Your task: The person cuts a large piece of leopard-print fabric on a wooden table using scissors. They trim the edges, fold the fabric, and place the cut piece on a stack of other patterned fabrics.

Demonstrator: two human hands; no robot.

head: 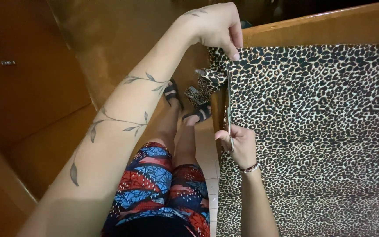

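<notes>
- On the right side, a big leopard-print cloth (321,131) lies spread flat over a wooden table (321,26).
- Only a strip of bare brown wood shows along the far edge of the table.
- At the left edge of the cloth, the right hand (240,145) holds a pair of silver scissors (228,114).
- Its fingers are closed around the scissor handles, and a bracelet sits on the wrist.
- The scissor blades point away from the person, along the left edge of the cloth, and they look nearly shut.
- Farther away, the left hand (216,24) pinches the far left corner of the cloth between thumb and fingers.
- That hand's grip is tight on the cloth, right beside the tip of the blades.
- A thin strip of the same spotted cloth (209,79) hangs down off the table edge, just under the left hand.
- The left arm has a drawing of a leafy vine along it.
- Down low between the arms, the person's two legs stand on a pale tiled floor (209,153).
- They wear shorts (159,184) with red, blue and black shapes, and black sandals (172,92) on the feet.
- A small scrap of spotted cloth (194,94) lies on the floor between the feet.
- Far off on the left, brown wooden panels (27,87) fill the side of the room.
</notes>
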